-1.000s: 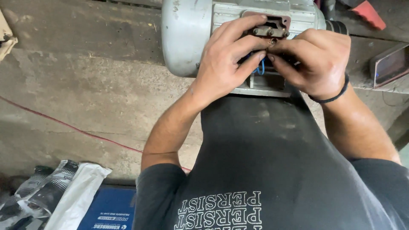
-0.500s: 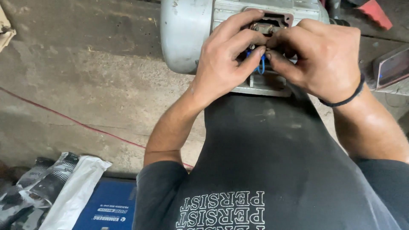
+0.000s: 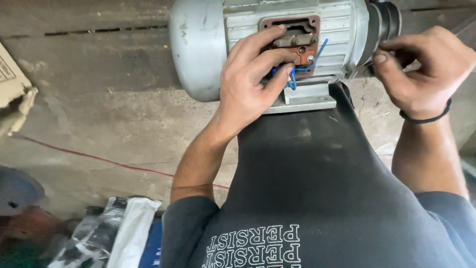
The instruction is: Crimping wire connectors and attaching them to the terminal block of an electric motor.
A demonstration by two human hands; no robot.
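Resting across the open wiring box (image 3: 296,42) on the side of a grey electric motor (image 3: 258,44), the left hand (image 3: 250,84) sits at about twelve o'clock in the view; its fingers (image 3: 277,59) are curled, the tips pressed on the blue wires (image 3: 297,69) that loop out of the box, pinching them near the lower edge of the reddish-brown frame; the thumb lies along the top of that frame. The motor lies on its side at twelve o'clock, its rounded end cap toward eleven o'clock, its ribbed body in the middle and its dark shaft end (image 3: 384,20) toward one o'clock; its flat foot (image 3: 305,99) rests just beyond the person's dark shirt (image 3: 322,188), which fills the lower middle of the view. The right hand (image 3: 421,69) is at two o'clock, beside the shaft end of the motor; its fingers are bent, thumb and forefinger drawn close together near the motor's rim, but whether they grip anything I cannot tell; a black band (image 3: 426,118) circles that wrist. The concrete floor (image 3: 99,124) spreads out to nine o'clock, crossed by a thin red wire (image 3: 99,159); a cardboard piece (image 3: 12,94) juts in at nine o'clock; white and clear bags (image 3: 114,233) lie at seven o'clock.
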